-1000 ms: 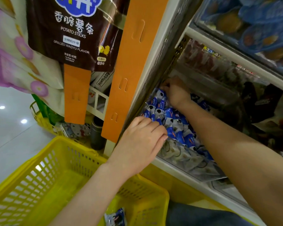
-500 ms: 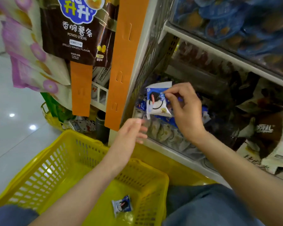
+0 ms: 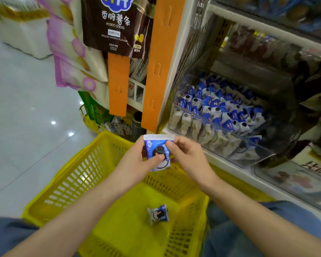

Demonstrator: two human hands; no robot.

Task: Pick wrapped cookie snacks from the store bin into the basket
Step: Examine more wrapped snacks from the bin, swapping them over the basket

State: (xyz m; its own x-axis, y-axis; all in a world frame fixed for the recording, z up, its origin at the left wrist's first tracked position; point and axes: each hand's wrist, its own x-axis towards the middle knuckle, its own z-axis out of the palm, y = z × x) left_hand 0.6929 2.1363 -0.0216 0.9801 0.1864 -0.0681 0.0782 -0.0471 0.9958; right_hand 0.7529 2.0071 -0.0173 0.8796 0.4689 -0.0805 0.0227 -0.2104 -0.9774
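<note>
You hold one wrapped cookie snack [image 3: 158, 152] over the yellow basket [image 3: 78, 175], both hands on it at once. Your left hand [image 3: 137, 164] has its thumb pressed across the front of the blue-and-white packet and its fingers behind; your right hand [image 3: 188, 156] pinches the packet's right edge between thumb and fingertips. Neither hand is free or spread. The packet hangs upright above the basket's far rim, so a release from here looks likely to land it inside. One packet in the basket [image 3: 158, 214] lies on the floor of it, near the right wall, well apart from the one in your grip. The clear store bin [image 3: 220, 117] sits on the shelf to your right, just beyond the basket, packed with matching packets standing in rows; its low transparent front lets you reach in from above. A potato sticks bag [image 3: 117, 25] hangs on the orange display strip [image 3: 160, 62] beside the shelf, clear of your reach path. The two-handed hold suggests a handover or a check of the wrapper before dropping.
</note>
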